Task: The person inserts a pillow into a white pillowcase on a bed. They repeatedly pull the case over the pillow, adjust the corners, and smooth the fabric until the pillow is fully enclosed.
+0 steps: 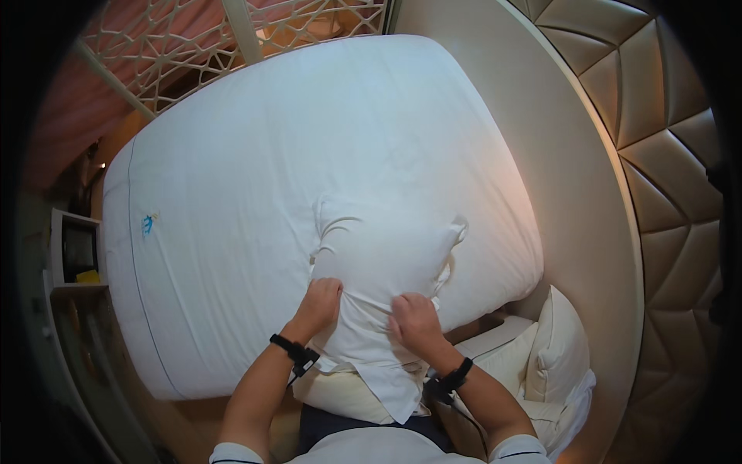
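A white pillowcase (382,249) lies over the near side of the bed, partly around a cream pillow (342,397) whose uncovered end sticks out close to my body. My left hand (324,301) is closed on the left edge of the pillowcase. On the right, my right hand (414,322) grips the cloth near the other edge, its fingertips hidden in the fabric. The far part of the case looks filled, while the near part hangs loose and wrinkled, with one corner pointing towards me. Each wrist wears a black strap with a small device and a cable.
The white-sheeted mattress (243,174) spreads out in front of me. More cream pillows (559,348) are piled at the right, beside the pale headboard (579,191). A lattice screen (185,52) stands beyond the bed. At the far left is a shelf unit (55,249) with a yellow item.
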Available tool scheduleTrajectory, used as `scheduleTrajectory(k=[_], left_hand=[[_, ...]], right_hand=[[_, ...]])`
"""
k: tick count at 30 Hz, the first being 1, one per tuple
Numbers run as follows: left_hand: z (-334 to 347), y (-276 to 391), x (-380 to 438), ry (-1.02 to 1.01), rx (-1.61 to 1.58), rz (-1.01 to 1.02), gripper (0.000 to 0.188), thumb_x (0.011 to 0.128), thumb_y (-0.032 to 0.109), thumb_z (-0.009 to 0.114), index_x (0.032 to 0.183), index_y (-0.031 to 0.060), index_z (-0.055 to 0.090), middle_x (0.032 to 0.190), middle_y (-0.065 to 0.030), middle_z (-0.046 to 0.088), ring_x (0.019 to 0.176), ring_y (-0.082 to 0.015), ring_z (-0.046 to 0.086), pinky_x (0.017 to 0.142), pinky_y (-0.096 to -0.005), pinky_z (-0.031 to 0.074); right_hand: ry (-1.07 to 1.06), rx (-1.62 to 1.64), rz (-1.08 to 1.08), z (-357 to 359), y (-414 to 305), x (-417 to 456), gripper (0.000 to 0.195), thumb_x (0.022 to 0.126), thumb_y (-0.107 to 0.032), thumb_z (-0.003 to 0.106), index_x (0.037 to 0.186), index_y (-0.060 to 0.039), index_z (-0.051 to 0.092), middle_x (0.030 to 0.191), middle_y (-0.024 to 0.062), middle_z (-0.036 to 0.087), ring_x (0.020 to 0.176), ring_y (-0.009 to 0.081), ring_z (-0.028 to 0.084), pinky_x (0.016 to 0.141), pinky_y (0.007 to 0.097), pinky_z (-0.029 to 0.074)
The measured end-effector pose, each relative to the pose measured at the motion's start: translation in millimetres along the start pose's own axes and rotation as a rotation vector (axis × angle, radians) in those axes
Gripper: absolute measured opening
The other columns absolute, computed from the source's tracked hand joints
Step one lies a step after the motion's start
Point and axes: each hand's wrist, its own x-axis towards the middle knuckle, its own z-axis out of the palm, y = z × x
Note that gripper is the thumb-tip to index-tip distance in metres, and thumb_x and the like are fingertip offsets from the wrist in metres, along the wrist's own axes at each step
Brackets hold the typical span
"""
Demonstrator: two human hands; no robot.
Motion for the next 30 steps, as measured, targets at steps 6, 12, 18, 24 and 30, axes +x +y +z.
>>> scheduleTrajectory(k=[6,12,18,24,30], left_hand=[[9.4,-4.5,11.1,-0.063,-0.208,-0.172,0.007,0.105,0.007,0.059,0.108,0.0019,0.057,0.083,-0.0185,0.066,0.074,-0.0416,0.062,0.066,-0.046,0.05],[-25.4,82.6,5.4,-0.01,-0.586,-0.48,0.01,0.108,0.011,0.06,0.111,0.0016,0.059,0.074,-0.0044,0.058,0.066,-0.0131,0.054,0.061,-0.0311,0.045],[-66.5,162.1,9.9,0.072,-0.529,-0.427,0.019,0.106,0.018,0.066,0.11,0.0005,0.059,0.08,-0.0208,0.07,0.07,-0.036,0.071,0.064,-0.0444,0.053],[-20.2,84.3,-23.6,-0.246,-0.163,-0.353,0.025,0.099,0.027,0.071,0.096,0.0033,0.064,0.082,-0.0263,0.07,0.079,-0.0472,0.07,0.071,-0.0564,0.054],[22.7,64.4,-61.0,-0.085,-0.142,-0.151,0.029,0.102,0.032,0.067,0.091,0.0048,0.065,0.082,-0.0247,0.07,0.077,-0.0481,0.069,0.068,-0.0579,0.054]], right_hand=[[-0.081,-0.2,-0.093,48.6,-0.7,27.1,0.026,0.085,-0.019,0.078,0.101,-0.0048,0.064,0.106,0.0135,0.064,0.104,0.0331,0.061,0.09,0.0463,0.046],[-0.071,0.264,-0.059,7.1,3.5,27.9,0.015,0.091,-0.015,0.075,0.089,-0.005,0.064,0.088,0.0133,0.064,0.089,0.0358,0.062,0.082,0.0459,0.046],[-0.063,0.407,0.015,-38.8,-21.0,20.1,0.012,0.092,-0.012,0.074,0.091,-0.0041,0.065,0.087,0.0162,0.064,0.084,0.0404,0.061,0.078,0.0492,0.047],[-0.496,0.488,0.033,31.5,17.8,-28.2,0.018,0.103,-0.019,0.068,0.095,-0.0031,0.066,0.087,0.0197,0.066,0.088,0.0398,0.066,0.082,0.0463,0.053],[-0.657,0.581,0.079,50.7,24.0,-41.3,0.023,0.105,-0.023,0.065,0.096,-0.0014,0.067,0.092,0.018,0.067,0.09,0.0355,0.066,0.08,0.0449,0.052]])
